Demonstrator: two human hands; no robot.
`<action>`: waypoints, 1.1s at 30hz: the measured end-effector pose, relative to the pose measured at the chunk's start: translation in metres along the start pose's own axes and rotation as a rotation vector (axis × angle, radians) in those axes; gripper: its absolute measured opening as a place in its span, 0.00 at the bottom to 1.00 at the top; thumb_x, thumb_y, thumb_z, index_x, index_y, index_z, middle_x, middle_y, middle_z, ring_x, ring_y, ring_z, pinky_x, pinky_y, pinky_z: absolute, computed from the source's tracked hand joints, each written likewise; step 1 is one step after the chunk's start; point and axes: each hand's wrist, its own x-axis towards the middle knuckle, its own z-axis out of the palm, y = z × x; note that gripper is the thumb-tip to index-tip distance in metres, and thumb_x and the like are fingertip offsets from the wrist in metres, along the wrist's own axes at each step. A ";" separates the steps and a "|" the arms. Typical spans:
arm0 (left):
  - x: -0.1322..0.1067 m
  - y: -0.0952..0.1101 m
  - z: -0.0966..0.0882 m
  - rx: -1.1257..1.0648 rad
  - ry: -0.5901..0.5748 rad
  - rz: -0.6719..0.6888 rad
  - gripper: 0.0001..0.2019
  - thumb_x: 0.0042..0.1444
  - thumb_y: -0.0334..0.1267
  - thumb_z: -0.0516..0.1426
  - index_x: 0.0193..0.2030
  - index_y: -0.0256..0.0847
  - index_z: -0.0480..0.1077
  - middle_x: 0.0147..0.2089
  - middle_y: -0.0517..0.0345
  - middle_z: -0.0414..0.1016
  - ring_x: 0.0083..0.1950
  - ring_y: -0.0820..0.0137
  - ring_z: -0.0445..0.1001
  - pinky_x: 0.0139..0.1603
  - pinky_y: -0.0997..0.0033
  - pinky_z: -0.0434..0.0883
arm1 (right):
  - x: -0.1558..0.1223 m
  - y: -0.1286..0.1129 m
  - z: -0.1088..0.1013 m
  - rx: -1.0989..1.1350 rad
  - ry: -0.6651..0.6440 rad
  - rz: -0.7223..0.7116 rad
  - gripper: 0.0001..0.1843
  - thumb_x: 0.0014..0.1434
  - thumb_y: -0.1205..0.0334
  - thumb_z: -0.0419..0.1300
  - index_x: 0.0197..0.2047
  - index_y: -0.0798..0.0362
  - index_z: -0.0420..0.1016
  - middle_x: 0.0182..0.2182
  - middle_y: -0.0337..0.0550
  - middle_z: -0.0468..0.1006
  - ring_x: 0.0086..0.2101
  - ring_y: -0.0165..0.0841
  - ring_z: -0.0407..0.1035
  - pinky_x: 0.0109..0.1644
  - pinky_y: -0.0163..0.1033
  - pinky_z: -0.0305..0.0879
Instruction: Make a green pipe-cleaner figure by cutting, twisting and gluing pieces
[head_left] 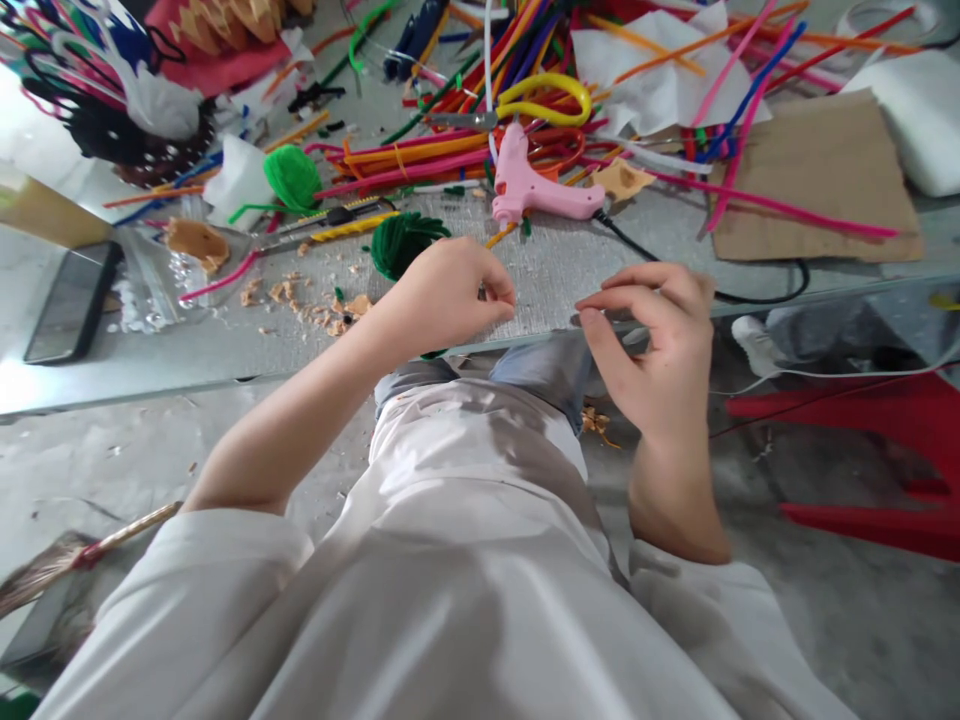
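Hands at the grey desk's [202, 345] front edge: left hand [465, 295] curled, right hand [664, 345] half-open, any grip on either too small to tell. Fuzzy dark-green ball [397, 245] just past the left wrist, might roll off if nudged; bare strip between hands, pink plastic glue gun [547, 190] hemming it beyond.

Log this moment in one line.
left hand: by dark green bundle; right hand: half-curled, contents unclear; pink glue gun: beyond both hands

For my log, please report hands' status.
Left hand near dark green bundle, grip unclear. Right hand curled, grip unclear. Pink glue gun lies beyond both.
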 end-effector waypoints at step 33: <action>-0.018 -0.001 -0.010 0.187 -0.061 0.118 0.12 0.63 0.41 0.55 0.45 0.43 0.80 0.45 0.53 0.80 0.51 0.61 0.75 0.61 0.57 0.65 | -0.002 -0.025 0.045 -0.072 -0.128 0.018 0.02 0.61 0.61 0.67 0.36 0.48 0.80 0.39 0.40 0.81 0.49 0.44 0.67 0.53 0.52 0.55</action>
